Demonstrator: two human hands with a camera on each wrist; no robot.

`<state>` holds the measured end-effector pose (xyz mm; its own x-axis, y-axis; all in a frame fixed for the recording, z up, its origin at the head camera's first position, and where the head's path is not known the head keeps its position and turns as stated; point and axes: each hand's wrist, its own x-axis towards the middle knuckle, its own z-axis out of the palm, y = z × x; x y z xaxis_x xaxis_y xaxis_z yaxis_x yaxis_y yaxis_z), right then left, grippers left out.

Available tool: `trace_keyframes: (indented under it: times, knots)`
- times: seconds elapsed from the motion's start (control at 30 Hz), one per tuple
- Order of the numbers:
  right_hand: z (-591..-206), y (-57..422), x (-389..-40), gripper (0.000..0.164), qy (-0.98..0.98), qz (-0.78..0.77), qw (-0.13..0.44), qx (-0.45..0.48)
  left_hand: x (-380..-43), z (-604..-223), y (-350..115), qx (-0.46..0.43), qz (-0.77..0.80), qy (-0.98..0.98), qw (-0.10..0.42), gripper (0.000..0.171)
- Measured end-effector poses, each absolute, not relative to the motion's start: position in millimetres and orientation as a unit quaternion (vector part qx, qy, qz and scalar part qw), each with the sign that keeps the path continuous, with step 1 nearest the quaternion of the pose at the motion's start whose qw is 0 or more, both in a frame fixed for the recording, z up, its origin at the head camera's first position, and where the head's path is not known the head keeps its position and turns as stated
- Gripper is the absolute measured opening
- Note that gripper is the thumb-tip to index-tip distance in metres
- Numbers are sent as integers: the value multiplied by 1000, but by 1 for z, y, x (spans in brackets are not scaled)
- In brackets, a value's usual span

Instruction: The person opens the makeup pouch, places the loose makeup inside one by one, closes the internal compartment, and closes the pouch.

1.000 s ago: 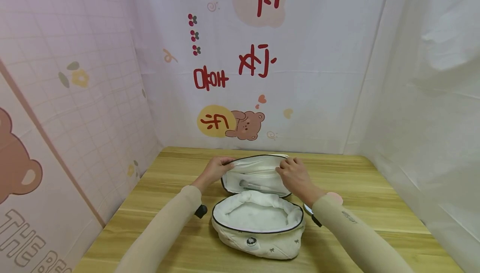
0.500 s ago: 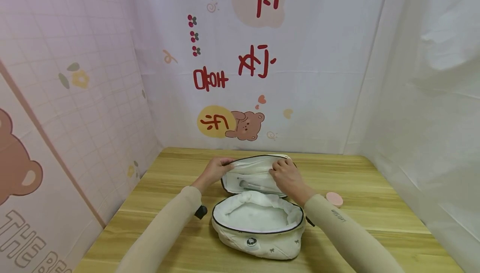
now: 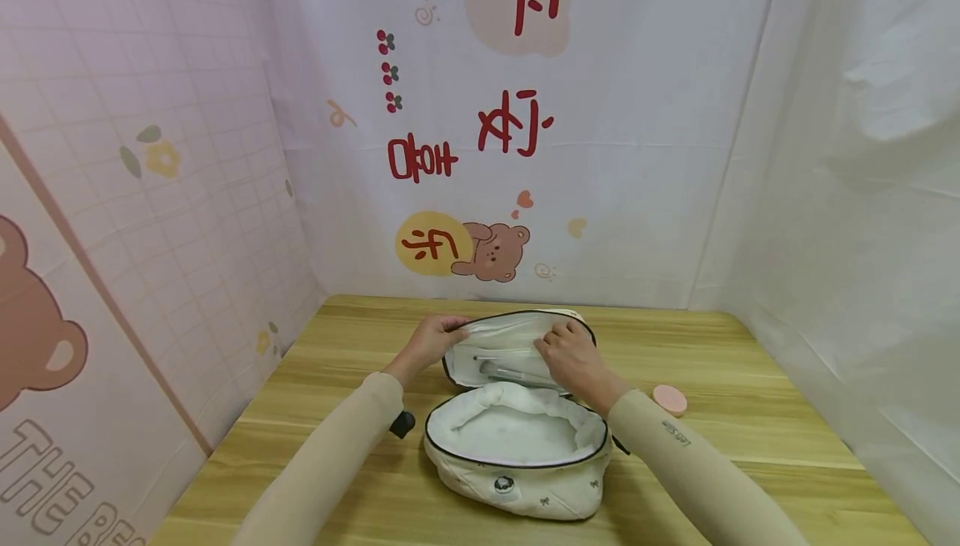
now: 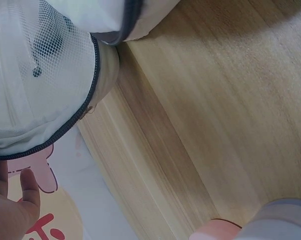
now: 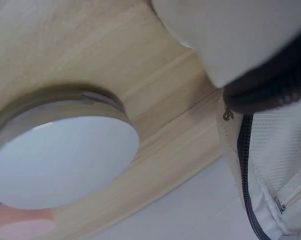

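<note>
A cream quilted makeup bag (image 3: pixel 525 488) stands on the table with its lid (image 3: pixel 453 367) raised behind it. Inside the lid is a mesh pocket (image 4: pixel 20 100), and a makeup brush (image 3: pixel 517 375) lies in it, partly hidden by my right hand. My left hand (image 3: pixel 429 341) grips the lid's upper left rim. With bent fingers, my right hand (image 3: pixel 573 356) pinches the upper edge of the mesh pocket; its fingertips are partly hidden. In the right wrist view, a small zipper pull (image 5: pixel 280 205) shows at the pocket's side, and the hand itself is out of sight.
A pink round pad (image 3: pixel 670 400) lies on the wooden table (image 3: pixel 750 446) right of the bag. Near it, in the right wrist view, is a round pale disc (image 5: pixel 65 160) with a rim, hidden behind my right sleeve from the head camera. Printed cloth (image 3: pixel 637 112) encloses the table.
My right hand has moved left along the mesh pocket, then slowed, and the pocket's edge has shifted. The pink pad has come out from behind my sleeve. The left hand keeps its place.
</note>
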<state>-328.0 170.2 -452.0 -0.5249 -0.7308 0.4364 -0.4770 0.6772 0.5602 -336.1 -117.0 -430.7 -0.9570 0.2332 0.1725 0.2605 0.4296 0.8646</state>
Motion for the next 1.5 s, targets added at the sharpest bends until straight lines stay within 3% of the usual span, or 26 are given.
trace_keyframes:
  times: [0.4, 0.77, 1.03, 1.17, 1.33, 1.43, 1.5]
  knots:
    - [-456, 175, -327, 22, -845, -192, 344, 363, -339, -431, -114, -124, -516, -847, 22, 28]
    - [-456, 176, -324, 11, -854, -178, 332, 358, -340, -425, -116, -141, -482, -864, 31, 33]
    - [-460, 180, -320, 6, -883, -147, 287, 342, -343, -427, -116, -162, -470, -866, 52, 42]
    - [-461, 186, -317, 16, -914, -77, 280, 282, -346, -430, -116, -171, -464, -867, 57, 40]
    - [-459, 204, -318, 38, -946, 58, 289, 138, -347, -435, -116, -174, -468, -865, 53, 41]
    - [-457, 216, -319, 48, -957, 118, 253, 75, -346, -437, -118, -173, -470, -864, 52, 41]
    - [-456, 222, -320, 44, -963, 158, 211, 56, -345, -439, -120, -175, -465, -866, 58, 42]
